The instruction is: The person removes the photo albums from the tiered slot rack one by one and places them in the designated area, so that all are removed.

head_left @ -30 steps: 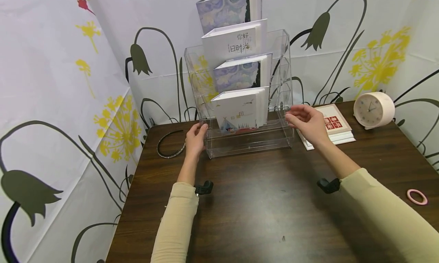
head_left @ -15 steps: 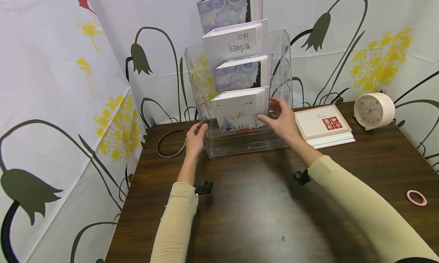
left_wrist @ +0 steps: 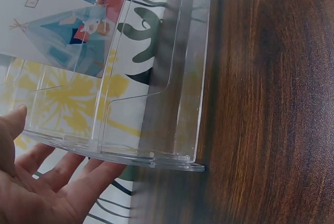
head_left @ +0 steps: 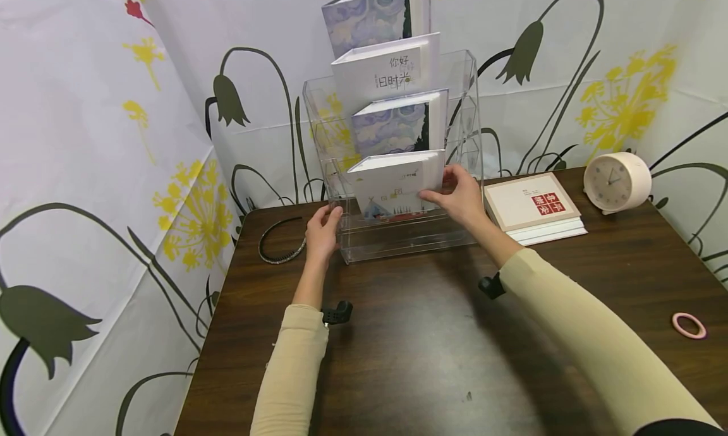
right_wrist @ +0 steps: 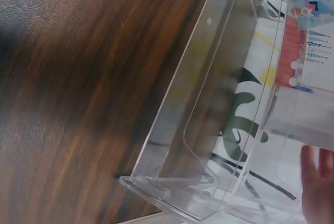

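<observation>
A clear acrylic tiered rack (head_left: 412, 239) stands against the patterned cloth with several books in a rising column. My left hand (head_left: 323, 230) holds its left side panel; in the left wrist view the thumb is on the near side of the panel and the other fingers lie beyond it. The lowest book (head_left: 392, 186), white with a tent picture, is pinched at its right edge by my right hand (head_left: 462, 199), thumb on the cover. Above it are a purple-blue book (head_left: 392, 127), a white one (head_left: 370, 76) and another purple-blue one (head_left: 366, 22).
Right of the rack lies a stack of books (head_left: 529, 202) with a red-stamped cover. A round pink clock (head_left: 614, 182) stands beyond it. A pink ring (head_left: 689, 326) sits near the table's right side. A dark headband (head_left: 273, 258) lies left of the rack.
My right hand has come from the rack's right side to the lowest book and now pinches its edge. That book's top has tipped slightly forward. The left hand stays on the rack.
</observation>
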### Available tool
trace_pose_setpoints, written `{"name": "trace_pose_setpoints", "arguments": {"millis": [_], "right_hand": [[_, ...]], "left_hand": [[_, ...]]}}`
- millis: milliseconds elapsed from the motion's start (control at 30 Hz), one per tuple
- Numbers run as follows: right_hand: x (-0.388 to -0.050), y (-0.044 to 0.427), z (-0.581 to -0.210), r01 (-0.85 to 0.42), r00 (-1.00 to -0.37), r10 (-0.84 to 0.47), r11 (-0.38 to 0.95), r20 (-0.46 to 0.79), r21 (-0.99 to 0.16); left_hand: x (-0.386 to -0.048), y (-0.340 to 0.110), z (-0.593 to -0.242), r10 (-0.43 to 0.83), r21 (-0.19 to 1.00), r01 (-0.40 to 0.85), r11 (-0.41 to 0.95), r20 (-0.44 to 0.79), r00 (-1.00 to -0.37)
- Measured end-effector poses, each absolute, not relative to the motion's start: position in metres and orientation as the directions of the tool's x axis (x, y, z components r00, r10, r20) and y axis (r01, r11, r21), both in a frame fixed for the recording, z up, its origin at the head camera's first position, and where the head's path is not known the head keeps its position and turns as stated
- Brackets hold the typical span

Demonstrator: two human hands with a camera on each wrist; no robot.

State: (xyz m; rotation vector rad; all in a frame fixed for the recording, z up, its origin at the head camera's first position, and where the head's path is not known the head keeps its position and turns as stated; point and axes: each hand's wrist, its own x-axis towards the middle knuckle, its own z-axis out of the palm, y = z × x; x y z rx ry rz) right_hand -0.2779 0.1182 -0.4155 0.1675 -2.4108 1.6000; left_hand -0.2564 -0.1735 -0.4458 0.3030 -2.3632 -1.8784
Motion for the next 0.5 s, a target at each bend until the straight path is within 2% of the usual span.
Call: {"name": "trace_pose_setpoints", "arguments": {"millis": [267,500], "right_hand": [[-0.2825,0.1174,-0.4201,-0.277,-0.961,-0.065,0.306,0.27,-0.911],[-0.2832,0.1148,-0.4226,-0.324,-0.945,-0.081,0.336,0.316,-0.884]], "left_hand": [[-0.2544,-0.1754,-0.447,-0.212,0.974,-0.087,0.21,-0.041,-0.976],[-0.2558,-0.1752,-0.4471,-0.217,0.973,-0.09,0.213,-0.043,-0.975]]}}
